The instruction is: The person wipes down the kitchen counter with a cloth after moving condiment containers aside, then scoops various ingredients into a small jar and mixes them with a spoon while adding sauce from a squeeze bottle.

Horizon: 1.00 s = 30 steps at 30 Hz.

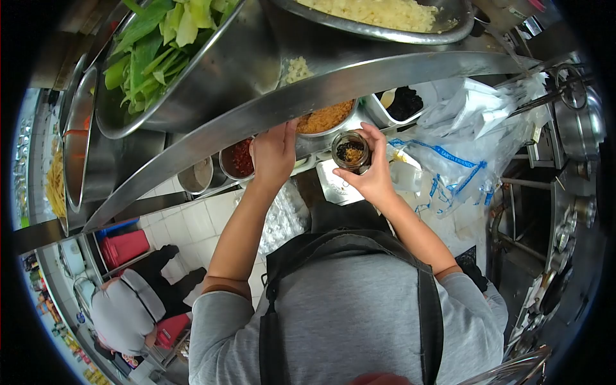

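My right hand (375, 167) is closed around a small glass jar (351, 149), which has dark and orange-brown bits inside. My left hand (274, 154) reaches up between a bowl of red chopped chilli (239, 162) and a bowl of orange-brown crumbs (328, 119). The metal shelf edge covers its fingertips, so whether they hold anything is hidden. Just right of the crumbs stands a white container with a dark, black food (405, 102) and a light-coloured spoon handle. Below the jar lies a pale, shiny lid or tray (340, 183).
Overhead, a metal shelf (212, 141) carries a bowl of leafy greens (147, 70) and a bowl of chopped pale food (385, 16). Clear plastic bags (449, 154) hang at the right. Another person (128, 308) bends at the lower left, near red bins (125, 248).
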### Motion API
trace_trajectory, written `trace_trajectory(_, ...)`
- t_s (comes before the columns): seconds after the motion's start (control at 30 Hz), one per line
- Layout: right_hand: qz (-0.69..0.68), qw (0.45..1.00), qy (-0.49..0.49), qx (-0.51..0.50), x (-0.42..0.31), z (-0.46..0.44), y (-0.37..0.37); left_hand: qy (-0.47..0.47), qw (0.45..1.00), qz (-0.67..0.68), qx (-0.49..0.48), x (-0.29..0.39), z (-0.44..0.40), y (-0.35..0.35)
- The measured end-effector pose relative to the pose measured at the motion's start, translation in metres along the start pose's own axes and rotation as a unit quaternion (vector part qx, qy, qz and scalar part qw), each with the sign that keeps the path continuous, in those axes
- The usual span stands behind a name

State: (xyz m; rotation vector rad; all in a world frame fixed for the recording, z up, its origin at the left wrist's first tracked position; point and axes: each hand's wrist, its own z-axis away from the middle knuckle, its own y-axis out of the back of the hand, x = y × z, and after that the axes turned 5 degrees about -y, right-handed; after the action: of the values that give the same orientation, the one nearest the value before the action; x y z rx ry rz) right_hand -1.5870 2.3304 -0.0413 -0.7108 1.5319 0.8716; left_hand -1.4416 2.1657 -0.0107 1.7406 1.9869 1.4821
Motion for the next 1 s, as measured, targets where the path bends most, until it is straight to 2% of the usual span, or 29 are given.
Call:
trace_trajectory(0.03,0.001,1.000,-0.003,0.001,0.000,0.000,0.000,0.105,0.992,0.063,-0.038,0.003,0.002,0.001)
trace_trajectory(0.07,0.001,1.000,-0.002,0.000,0.001,0.000,0.001,0.106,0.992,0.062,-0.036,0.003,0.001,0.001)
trace_trajectory(0.13,0.002,1.000,0.006,0.001,0.002,-0.001,0.002,0.200,0.954,0.224,0.026,0.000,0.000,0.001)
trace_trajectory(0.17,0.002,1.000,0.007,0.000,0.002,-0.001,0.002,0.200,0.954,0.222,0.027,-0.004,-0.001,0.002)
trace_trajectory(0.23,-0.009,1.000,-0.002,0.000,-0.001,-0.002,0.003,0.272,0.907,0.317,0.056,-0.018,-0.003,0.004)
trace_trajectory(0.47,-0.016,1.000,-0.016,-0.015,-0.001,-0.004,0.003,0.250,0.919,0.286,0.103,-0.020,-0.011,0.013)
trace_trajectory(0.57,0.019,1.000,0.012,-0.003,-0.003,-0.006,0.003,0.299,0.894,0.314,0.111,0.006,-0.017,0.032)
trace_trajectory(0.67,0.006,1.000,0.024,-0.008,-0.002,-0.004,0.003,0.257,0.894,0.357,0.088,0.041,-0.015,0.049)
trace_trajectory(0.73,0.016,0.999,0.037,0.000,-0.002,-0.003,0.003,0.171,0.943,0.283,0.031,0.066,-0.008,0.051)
trace_trajectory(0.77,0.025,0.998,0.052,0.007,-0.002,-0.002,0.002,0.006,0.981,0.194,0.002,0.068,-0.002,0.045)
trace_trajectory(0.8,0.025,0.998,0.051,0.008,0.001,-0.002,0.001,-0.160,0.982,0.098,-0.026,0.068,0.004,0.038)
trace_trajectory(0.83,-0.007,0.998,0.063,0.013,0.004,-0.002,0.000,-0.220,0.968,0.084,-0.086,0.069,0.010,0.034)
trace_trajectory(0.93,-0.044,0.996,0.078,0.021,0.004,-0.001,0.001,-0.258,0.958,0.074,-0.102,0.072,0.009,0.034)
trace_trajectory(1.0,-0.050,0.995,0.079,0.022,0.005,0.000,0.003,-0.147,0.980,0.130,0.031,0.068,0.002,0.041)
